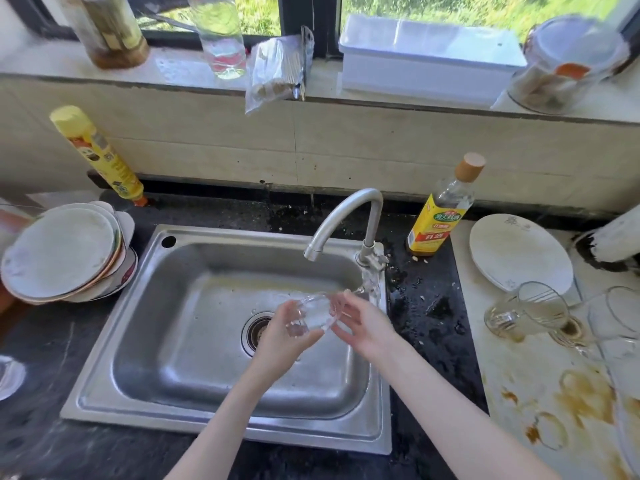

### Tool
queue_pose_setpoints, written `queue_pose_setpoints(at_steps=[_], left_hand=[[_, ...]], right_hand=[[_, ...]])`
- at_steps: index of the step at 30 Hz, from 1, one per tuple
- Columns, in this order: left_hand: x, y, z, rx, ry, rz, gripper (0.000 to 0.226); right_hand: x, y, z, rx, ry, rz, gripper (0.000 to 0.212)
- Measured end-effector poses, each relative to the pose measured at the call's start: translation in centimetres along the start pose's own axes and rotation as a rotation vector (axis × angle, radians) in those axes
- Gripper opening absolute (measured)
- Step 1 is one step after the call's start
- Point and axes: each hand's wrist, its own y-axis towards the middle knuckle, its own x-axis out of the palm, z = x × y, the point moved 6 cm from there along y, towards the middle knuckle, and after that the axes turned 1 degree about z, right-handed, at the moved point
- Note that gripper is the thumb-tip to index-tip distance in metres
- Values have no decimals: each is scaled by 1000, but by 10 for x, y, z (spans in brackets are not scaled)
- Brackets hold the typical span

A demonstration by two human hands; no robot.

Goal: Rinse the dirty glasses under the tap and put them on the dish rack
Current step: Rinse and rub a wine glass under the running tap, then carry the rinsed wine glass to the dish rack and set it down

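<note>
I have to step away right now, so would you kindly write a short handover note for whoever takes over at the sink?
Left hand: gripping a clear glass by its base, tilted over the sink.
Right hand: open, fingers against the glass's rim side.
The glass is held below the tap; I cannot tell whether water is running.
Waiting on the stained counter to the right: a glass lying on its side and another clear glass at the frame edge.
Done: nothing visibly racked; no dish rack is in view.
Left: finish this rinse, rack it, then do the other two.
</note>
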Motion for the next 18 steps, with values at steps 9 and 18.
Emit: queue_pose_setpoints(at_steps=[9,18], left_hand=[[-12,6,14,297,664,-71,61],[-43,-9,19,508,1148,-241,76]], right_hand=[[20,-46,-34,-596,-586,104,20],[28,-87,-13,-801,-876,328,22]])
